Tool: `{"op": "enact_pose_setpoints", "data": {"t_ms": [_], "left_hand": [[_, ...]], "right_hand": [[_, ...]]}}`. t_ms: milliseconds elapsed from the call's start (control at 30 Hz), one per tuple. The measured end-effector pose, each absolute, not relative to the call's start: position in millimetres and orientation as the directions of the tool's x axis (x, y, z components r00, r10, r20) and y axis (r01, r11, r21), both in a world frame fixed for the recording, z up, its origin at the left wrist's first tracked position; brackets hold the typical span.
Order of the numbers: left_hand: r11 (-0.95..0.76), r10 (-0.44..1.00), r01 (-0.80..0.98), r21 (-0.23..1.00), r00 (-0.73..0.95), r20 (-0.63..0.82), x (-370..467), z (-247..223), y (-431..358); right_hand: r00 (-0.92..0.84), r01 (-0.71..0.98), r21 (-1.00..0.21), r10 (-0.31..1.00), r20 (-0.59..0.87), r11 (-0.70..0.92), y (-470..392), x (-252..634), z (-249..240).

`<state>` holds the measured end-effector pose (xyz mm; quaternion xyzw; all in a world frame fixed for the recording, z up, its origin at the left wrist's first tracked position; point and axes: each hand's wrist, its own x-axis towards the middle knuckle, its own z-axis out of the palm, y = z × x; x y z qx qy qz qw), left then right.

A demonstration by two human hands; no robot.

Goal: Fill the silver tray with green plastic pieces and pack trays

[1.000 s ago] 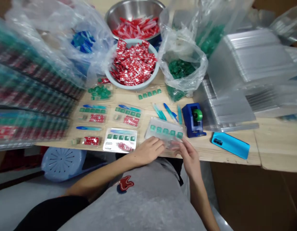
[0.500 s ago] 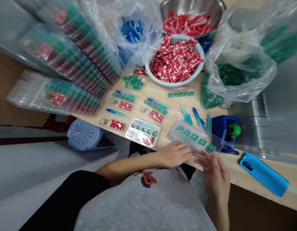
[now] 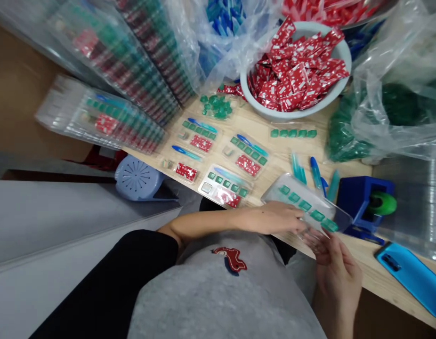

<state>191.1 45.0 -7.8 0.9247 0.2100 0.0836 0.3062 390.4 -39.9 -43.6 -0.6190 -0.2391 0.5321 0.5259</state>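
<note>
A clear plastic blister tray (image 3: 276,186) with a slanting row of green squares lies at the table's near edge. My left hand (image 3: 274,216) reaches across my body, its curled fingers gripping the tray's near side. At the lower right corner, my right hand (image 3: 340,268) pinches the same tray between thumb and fingers. Left of it rests a filled blister pack (image 3: 205,188) holding green squares, a red packet and a pale blue stick. Loose blue-green sticks (image 3: 298,169) and a darker blue stick (image 3: 315,173) lie just beyond the tray. Fingertip detail is blurred.
A grey bowl (image 3: 255,106) is heaped with red packets. Stacked filled packs (image 3: 124,127) stand at the left. Plastic bags (image 3: 373,113) hold green pieces at the right. A blue tape dispenser (image 3: 355,195) and a blue phone (image 3: 410,278) sit right of the tray.
The view has shifted, so the table things appear lower left or right and larger. My left hand has slid further along the tray. Both hands stay at the tray's near side.
</note>
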Motion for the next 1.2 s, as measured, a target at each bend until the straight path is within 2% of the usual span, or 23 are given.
{"op": "enact_pose_setpoints", "data": {"t_ms": [100,233,433,533,733,833,933,1067,1200], "left_hand": [[-0.745,0.456,0.374,0.553,0.890,0.013,195,-10,45],[-0.773,0.534,0.465,0.430,0.844,0.047,209,-21,32],[-0.854,0.495,0.386,0.348,0.808,0.319,221,-36,19],[-0.843,0.519,0.390,0.372,0.773,0.365,218,-37,20],[-0.729,0.628,0.411,0.547,0.720,0.296,212,-34,24],[-0.693,0.639,0.391,0.606,0.723,0.264,211,-31,24],[-0.681,0.645,0.356,0.640,0.706,0.294,212,-26,20],[-0.684,0.675,0.369,0.629,0.648,0.354,212,-15,15],[-0.743,0.644,0.429,0.513,0.666,0.376,207,-9,14]], "right_hand": [[0.311,-0.230,-0.910,0.860,-0.405,-0.345,-35,391,-43],[0.318,-0.204,-0.905,0.849,-0.422,-0.373,-33,393,-43],[0.337,-0.189,-0.898,0.832,-0.440,-0.398,-30,392,-32],[0.282,-0.199,-0.877,0.831,-0.479,-0.437,-29,391,-21],[0.117,-0.135,-0.903,0.898,-0.423,-0.408,-31,400,-12],[0.100,-0.103,-0.919,0.915,-0.390,-0.380,-34,400,-11],[0.129,-0.106,-0.925,0.918,-0.376,-0.364,-39,392,-5],[0.238,-0.165,-0.939,0.912,-0.335,-0.302,-44,378,8],[0.286,-0.225,-0.946,0.912,-0.294,-0.234,-45,376,10]]}}
